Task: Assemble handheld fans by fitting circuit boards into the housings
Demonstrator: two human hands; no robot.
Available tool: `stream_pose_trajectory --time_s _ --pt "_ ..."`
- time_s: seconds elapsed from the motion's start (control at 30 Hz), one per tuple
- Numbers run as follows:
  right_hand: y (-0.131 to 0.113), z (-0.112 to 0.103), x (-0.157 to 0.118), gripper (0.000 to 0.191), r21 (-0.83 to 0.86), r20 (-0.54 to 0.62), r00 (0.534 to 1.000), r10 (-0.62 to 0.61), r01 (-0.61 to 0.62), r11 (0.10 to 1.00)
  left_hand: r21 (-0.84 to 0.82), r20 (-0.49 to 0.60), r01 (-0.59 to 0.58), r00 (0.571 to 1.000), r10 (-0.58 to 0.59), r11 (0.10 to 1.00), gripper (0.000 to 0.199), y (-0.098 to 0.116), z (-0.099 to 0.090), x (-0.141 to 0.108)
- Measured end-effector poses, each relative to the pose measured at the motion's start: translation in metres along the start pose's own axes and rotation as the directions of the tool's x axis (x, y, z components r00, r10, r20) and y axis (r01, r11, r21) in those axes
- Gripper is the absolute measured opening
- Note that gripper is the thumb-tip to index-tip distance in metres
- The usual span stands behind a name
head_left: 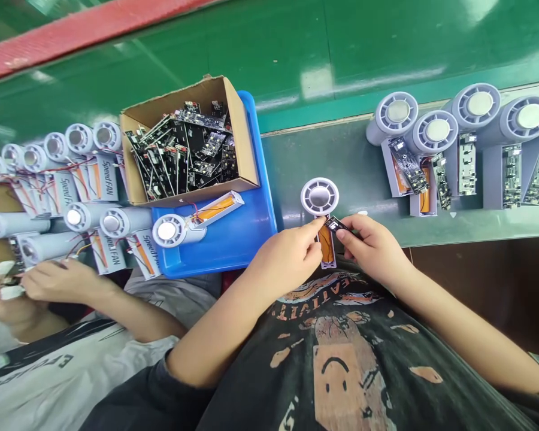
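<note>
Handheld fan: where is it against the hands?

Its round grille sits just beyond the fingertips, and its open body, with an orange pack, runs down between the hands.

And the hands themselves?

Close together, though not gripping each other. The left hand closes on the fan's neck. The right hand pinches a small black circuit board right beside that neck.

Now sweep across from the far left.

At the far left, a co-worker's hands hold something small and white; I can't tell what. Next to them lie grey fans with red wires and SpeedFAN cards. Then comes a cardboard box full of black circuit boards on a blue tray, with another fan lying on the tray's near corner.

And right of the hands?

More grey fans lie in a row on the green desk, circuit boards resting on their open bodies.
</note>
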State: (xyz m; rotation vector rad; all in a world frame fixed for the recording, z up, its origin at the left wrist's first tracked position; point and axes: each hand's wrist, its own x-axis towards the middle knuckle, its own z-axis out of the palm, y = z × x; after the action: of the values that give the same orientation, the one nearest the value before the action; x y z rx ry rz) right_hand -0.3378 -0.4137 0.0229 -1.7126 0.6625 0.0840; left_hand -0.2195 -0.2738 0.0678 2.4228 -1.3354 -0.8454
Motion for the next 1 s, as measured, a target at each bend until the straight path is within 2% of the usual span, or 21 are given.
stream_pose_trajectory --time_s 0.07,0.13,0.17,0.2,0.27,0.33,0.4,0.5,0.6,0.7,0.8,0.87,1.0 --pt "0.000 -0.001 0.001 0.019 0.058 0.038 0.998 0.050 -0.052 0.997 -0.016 -0.114 -0.083 0.990 0.081 0.996 0.046 -0.004 -0.007 -0.004" --pt "-0.001 -0.003 0.002 0.022 0.119 0.089 0.993 0.082 -0.093 0.989 0.144 -0.281 -0.149 0.942 0.185 0.978 0.046 -0.009 -0.012 -0.002" --pt "-0.001 -0.004 0.003 0.023 0.158 0.112 0.989 0.093 -0.110 0.981 0.243 -0.327 -0.169 0.913 0.245 0.955 0.048 -0.011 -0.014 0.002" --pt "-0.001 -0.005 0.003 0.024 0.198 0.125 0.987 0.097 -0.121 0.973 0.325 -0.333 -0.195 0.892 0.305 0.925 0.051 -0.013 -0.015 0.008" --pt "-0.002 -0.007 0.004 0.029 0.241 0.111 0.991 0.078 -0.103 0.965 0.394 -0.259 -0.265 0.887 0.383 0.880 0.056 -0.017 -0.015 0.022" --pt "-0.002 -0.008 0.003 0.030 0.136 0.025 1.000 -0.006 0.003 0.991 0.374 -0.190 -0.277 0.911 0.365 0.885 0.054 -0.019 -0.015 0.034" --pt "-0.004 -0.010 -0.001 0.025 -0.126 -0.086 0.984 -0.158 0.146 0.981 0.346 -0.180 -0.219 0.939 0.293 0.912 0.051 -0.018 -0.014 0.040" --pt "-0.006 -0.013 -0.009 0.024 -0.506 -0.160 0.912 -0.378 0.253 0.825 0.344 -0.224 -0.129 0.951 0.215 0.930 0.049 -0.013 -0.013 0.038" --pt "-0.009 -0.016 -0.015 0.026 -0.671 -0.131 0.859 -0.495 0.291 0.682 0.346 -0.276 -0.061 0.947 0.164 0.936 0.045 -0.009 -0.010 0.032" --pt "-0.011 -0.016 -0.017 0.026 -0.744 -0.100 0.835 -0.541 0.299 0.598 0.336 -0.310 -0.016 0.942 0.126 0.942 0.045 -0.008 -0.005 0.029" --pt "-0.011 -0.016 -0.016 0.026 -0.772 -0.086 0.832 -0.547 0.291 0.565 0.329 -0.324 -0.031 0.935 0.143 0.944 0.048 -0.010 0.000 0.027" --pt "-0.010 -0.019 -0.014 0.026 -0.752 -0.067 0.827 -0.558 0.325 0.573 0.338 -0.336 -0.064 0.924 0.184 0.939 0.053 -0.009 0.002 0.025" --pt "-0.006 -0.028 -0.008 0.027 -0.615 -0.021 0.835 -0.550 0.423 0.665 0.316 -0.323 -0.139 0.914 0.244 0.938 0.057 0.002 0.005 0.022"
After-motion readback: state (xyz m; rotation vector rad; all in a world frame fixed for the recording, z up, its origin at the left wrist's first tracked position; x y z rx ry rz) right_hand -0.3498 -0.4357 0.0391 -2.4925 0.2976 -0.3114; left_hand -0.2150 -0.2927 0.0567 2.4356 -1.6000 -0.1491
